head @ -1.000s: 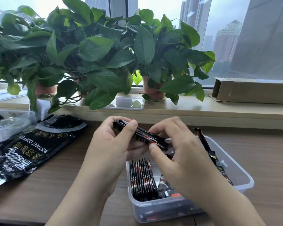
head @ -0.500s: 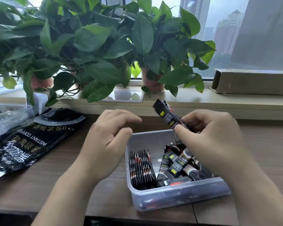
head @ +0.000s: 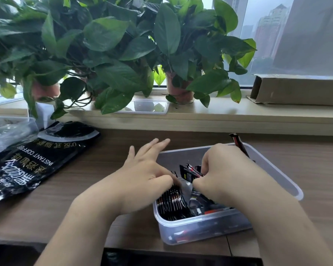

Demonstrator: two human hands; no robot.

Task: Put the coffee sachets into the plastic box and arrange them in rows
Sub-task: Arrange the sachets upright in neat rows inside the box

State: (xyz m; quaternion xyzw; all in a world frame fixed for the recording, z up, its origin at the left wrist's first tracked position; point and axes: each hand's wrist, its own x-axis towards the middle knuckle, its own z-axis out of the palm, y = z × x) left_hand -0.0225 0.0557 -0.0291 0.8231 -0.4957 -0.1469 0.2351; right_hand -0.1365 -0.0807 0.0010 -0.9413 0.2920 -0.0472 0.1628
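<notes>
Step in hand: arranging. The right hand (head: 225,173) is down in the plastic box (head: 277,169) with one sachet (head: 190,170), bringing it to the standing row (head: 169,202), as I read it.
Right grip: fingers clenched round that black sachet, holding it tilted above the pile.
Left grip: released. The left hand (head: 142,181) has its fingers straight and spread, thumb side against the top of the row, nothing held.
Plastic box: the row stands on edge in the near-left corner, packed tight. Just beside it, loose sachets (head: 202,205) lie jumbled, and one stray sachet (head: 238,145) leans past the far rim.
Next move: I'd say turn the sachet on edge and slide it in beside the row, with the left hand bracing.
Progress: one short row is up and a heap is left to sort.
Off left: the coffee bag (head: 27,166) lies flat on the tabletop (head: 104,150), well apart from the box.
</notes>
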